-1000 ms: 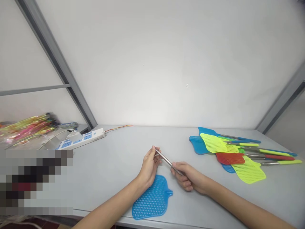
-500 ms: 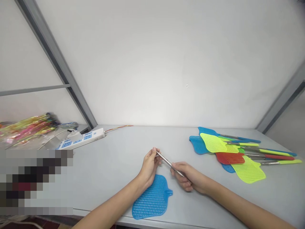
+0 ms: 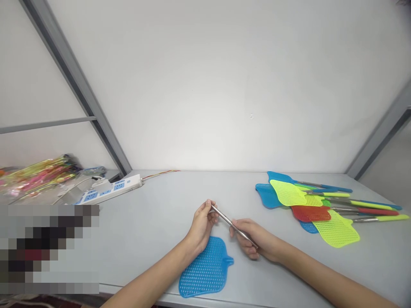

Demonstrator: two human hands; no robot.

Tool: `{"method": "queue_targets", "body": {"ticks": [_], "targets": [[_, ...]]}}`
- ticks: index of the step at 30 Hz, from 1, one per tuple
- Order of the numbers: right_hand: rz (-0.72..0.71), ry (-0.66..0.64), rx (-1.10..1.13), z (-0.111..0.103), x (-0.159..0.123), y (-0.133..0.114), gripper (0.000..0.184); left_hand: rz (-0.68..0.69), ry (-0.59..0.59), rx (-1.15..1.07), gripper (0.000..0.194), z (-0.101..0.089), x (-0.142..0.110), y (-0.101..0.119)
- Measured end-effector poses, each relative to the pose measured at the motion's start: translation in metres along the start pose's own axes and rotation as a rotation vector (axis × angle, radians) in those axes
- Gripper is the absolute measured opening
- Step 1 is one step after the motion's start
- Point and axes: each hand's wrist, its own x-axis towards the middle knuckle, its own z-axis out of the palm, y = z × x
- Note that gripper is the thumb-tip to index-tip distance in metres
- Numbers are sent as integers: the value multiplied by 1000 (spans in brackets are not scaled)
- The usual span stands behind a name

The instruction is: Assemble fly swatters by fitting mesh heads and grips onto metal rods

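Between my two hands is a thin silver metal rod, slanting down from left to right above the table. My left hand pinches its upper left end between thumb and fingers. Around its lower right part the fingers of my right hand are closed, with the tip showing past them. A blue perforated fly swatter head lies flat on the table under my left wrist, its short socket pointing right. My left forearm hides part of its left edge.
To the right lies a pile of assembled fly swatters, among them a red one and a yellow-green one. A white power strip with plugged cables sits at the left, near bagged colourful items. A wall closes off the grey table behind.
Both hands keep their hold on the metal rod, almost still. The whole view has shifted very slightly; nothing else has visibly moved.
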Motion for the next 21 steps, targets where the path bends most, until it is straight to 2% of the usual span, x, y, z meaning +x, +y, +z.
{"method": "queue_targets", "body": {"ticks": [10, 21], "targets": [[-18, -8, -11, 0, 0, 1, 36, -24, -16, -2, 24, 0, -1, 2], [-11, 15, -32, 1, 0, 1, 35, -61, 19, -34, 20, 2, -1, 3]]}}
